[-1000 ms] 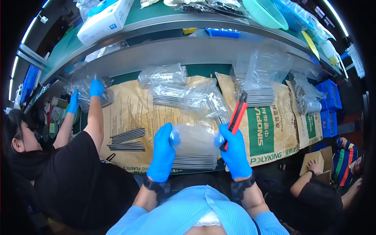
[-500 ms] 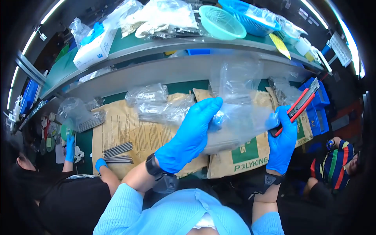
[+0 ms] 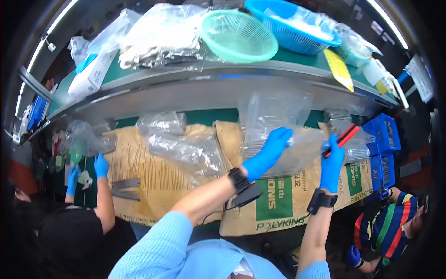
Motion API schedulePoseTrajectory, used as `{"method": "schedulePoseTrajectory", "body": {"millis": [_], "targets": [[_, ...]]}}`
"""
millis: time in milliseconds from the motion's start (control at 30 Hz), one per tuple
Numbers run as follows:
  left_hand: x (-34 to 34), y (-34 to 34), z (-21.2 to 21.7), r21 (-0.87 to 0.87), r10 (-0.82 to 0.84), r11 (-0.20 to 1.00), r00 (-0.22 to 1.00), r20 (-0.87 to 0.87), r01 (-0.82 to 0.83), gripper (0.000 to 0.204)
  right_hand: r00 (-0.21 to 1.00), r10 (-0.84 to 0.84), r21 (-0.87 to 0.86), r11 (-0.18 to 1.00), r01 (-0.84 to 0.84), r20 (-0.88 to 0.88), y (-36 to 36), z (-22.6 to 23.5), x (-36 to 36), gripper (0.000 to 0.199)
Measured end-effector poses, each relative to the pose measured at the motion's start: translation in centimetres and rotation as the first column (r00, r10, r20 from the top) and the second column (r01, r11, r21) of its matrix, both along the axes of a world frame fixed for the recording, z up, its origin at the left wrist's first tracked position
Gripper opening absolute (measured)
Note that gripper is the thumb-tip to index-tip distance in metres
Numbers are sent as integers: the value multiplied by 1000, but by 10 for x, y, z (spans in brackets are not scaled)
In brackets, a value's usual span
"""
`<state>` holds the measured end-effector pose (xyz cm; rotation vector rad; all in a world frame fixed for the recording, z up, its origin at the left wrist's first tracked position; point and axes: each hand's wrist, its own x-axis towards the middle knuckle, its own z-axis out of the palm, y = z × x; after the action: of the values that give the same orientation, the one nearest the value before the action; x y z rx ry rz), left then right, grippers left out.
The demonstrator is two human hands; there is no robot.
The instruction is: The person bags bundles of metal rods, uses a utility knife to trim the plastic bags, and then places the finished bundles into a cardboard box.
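Both my hands wear blue gloves. My left hand [image 3: 269, 153] has its fingers pinched on a clear plastic bag [image 3: 306, 146] stretched between my hands. My right hand [image 3: 332, 162] is closed round a red utility knife [image 3: 346, 136], which slants up and to the right, and it is at the bag's right end. The knife's blade cannot be made out now. Behind and partly under the bag lies a larger clear bag [image 3: 274, 109] with thin grey rods in it. A brown paper sack [image 3: 246, 209] with green print is spread beneath.
More bagged rods [image 3: 162, 123] lie to the left, and loose grey rods [image 3: 125, 188] rest near a co-worker's gloved hand [image 3: 101, 165]. Blue bins [image 3: 382, 135] stand at the right. Above runs a shelf with a green basket [image 3: 239, 37] and a blue basket [image 3: 292, 28]. Another person sits at right.
The view has shifted. My hands have moved farther over the bagged rods, and the knife has tilted. At left, the co-worker's right hand has lifted off the loose rods.
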<state>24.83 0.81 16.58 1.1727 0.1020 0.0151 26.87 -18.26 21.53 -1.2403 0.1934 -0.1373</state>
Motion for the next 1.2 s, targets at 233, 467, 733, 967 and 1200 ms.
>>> {"method": "schedulePoseTrajectory", "body": {"millis": [233,467,733,967,1200], "targets": [[23,63,-3,497,151,732,822,550,-467,28,996,-61,-333,940,77,58,-29,-5,26,13],[-85,337,-120,901,679,30,671,300,-433,53,881,-145,-584,698,414,451,30,-1,-26,35],[-179,204,-164,728,260,666,965,-21,-164,59,905,348,-749,661,-53,243,159,-73,-133,47],[-176,240,-94,-164,-5,984,913,-408,-67,25,992,121,-820,570,-52,22,218,-207,-173,46],[-157,217,11,-243,-13,968,953,-304,-64,21,700,286,49,940,-338,-654,217,-132,-247,49]]}}
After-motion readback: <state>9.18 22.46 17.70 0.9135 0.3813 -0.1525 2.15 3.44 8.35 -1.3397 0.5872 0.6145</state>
